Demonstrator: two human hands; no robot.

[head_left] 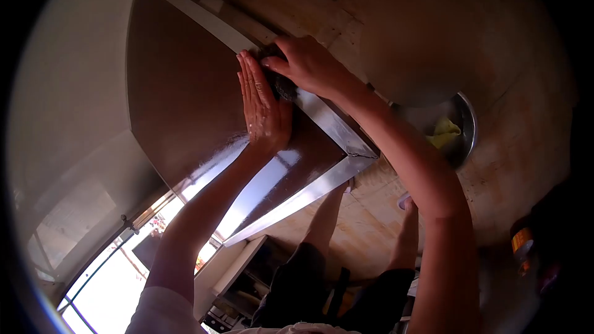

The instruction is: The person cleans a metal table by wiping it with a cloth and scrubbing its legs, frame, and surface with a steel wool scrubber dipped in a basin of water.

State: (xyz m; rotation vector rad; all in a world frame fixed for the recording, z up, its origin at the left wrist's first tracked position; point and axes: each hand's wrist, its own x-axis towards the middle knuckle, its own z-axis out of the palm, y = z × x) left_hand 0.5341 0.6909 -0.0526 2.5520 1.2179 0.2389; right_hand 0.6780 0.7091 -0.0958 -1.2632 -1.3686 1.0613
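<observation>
A dark brown glossy panel [185,68] with a silver metal frame [325,120] stretches out in front of me. My left hand [265,108] lies on the panel near its edge, fingers straight and together, with wet, foamy spots on the skin. My right hand [306,65] is curled over the frame and grips a dark, rough scouring pad [286,88]. The pad sits against the edge, between my two hands, and is partly hidden by them.
On the tan tiled floor [495,204] to the right stands a steel bowl [473,127] with a yellow-green cloth [444,132] in it. A dark shelf unit [247,272] is below the panel. Bright window light [114,284] enters at lower left.
</observation>
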